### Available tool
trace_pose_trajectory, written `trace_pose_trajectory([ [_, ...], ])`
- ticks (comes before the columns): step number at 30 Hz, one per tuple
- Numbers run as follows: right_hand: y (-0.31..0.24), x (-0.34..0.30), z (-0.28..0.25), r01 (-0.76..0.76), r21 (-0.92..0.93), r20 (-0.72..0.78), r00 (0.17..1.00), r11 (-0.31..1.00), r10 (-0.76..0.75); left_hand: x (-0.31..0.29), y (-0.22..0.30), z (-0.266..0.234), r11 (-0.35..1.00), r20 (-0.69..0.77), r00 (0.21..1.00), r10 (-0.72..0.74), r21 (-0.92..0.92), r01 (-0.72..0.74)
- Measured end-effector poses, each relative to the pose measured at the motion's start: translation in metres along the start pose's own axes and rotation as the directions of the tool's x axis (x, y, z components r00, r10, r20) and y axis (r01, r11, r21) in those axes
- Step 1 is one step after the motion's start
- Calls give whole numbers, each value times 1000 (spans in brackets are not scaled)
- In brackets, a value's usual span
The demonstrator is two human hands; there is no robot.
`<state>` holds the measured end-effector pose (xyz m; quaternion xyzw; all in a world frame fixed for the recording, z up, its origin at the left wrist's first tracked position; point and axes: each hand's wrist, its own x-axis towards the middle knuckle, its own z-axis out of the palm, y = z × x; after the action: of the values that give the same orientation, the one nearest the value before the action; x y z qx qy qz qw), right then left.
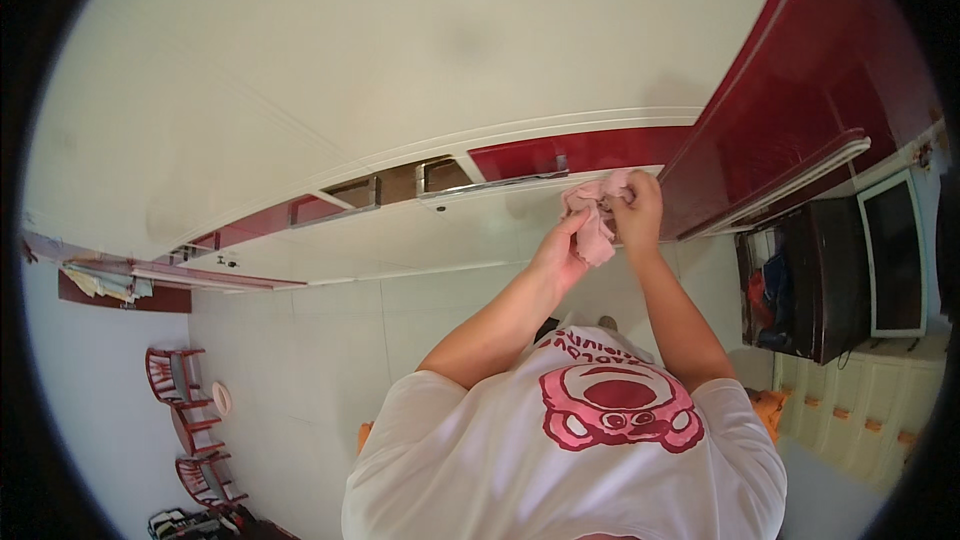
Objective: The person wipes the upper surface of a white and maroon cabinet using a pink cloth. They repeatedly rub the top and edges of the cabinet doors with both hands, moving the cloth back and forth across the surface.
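A crumpled pink cloth (pixel 597 238) hangs between my two hands, in front of the cabinet's lower section. My left hand (pixel 561 248) grips its lower left part, with the thumb laid over the fabric. At the cloth's upper right, my right hand (pixel 640 208) has its fingers bent and pinched on a fold. Part of the fabric is bunched up and the lower end dangles loose. Just above the hands runs a dark red drawer front (pixel 590 152) with a long metal handle (pixel 510 180).
A white wall of cabinet doors (pixel 400 50) fills the front, and a glossy red panel (pixel 800 90) stands at its right. Farther right are a dark cabinet (pixel 825 270) and a white-framed screen (pixel 893 255). Wooden chairs (pixel 190 430) stand on the tiled floor (pixel 300 370) at left.
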<state>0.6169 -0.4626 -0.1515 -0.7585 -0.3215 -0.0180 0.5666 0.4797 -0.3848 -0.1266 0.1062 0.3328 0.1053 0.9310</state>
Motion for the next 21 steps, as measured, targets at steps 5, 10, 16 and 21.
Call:
trace_pose_trajectory([
  [5,-33,-21,34,-336,594,-27,900,731,435,-18,37,-6,990,38,991,132,-62,-129],
  [10,-77,-37,81,-351,534,34,918,769,396,-38,88,-37,971,-29,976,217,-101,-219],
  [16,-111,-62,145,-346,603,105,928,719,358,-68,137,-87,934,-71,941,331,-120,-337],
  [21,-139,-79,194,-320,609,147,945,725,294,-99,176,-114,895,-203,899,388,-152,-420],
])
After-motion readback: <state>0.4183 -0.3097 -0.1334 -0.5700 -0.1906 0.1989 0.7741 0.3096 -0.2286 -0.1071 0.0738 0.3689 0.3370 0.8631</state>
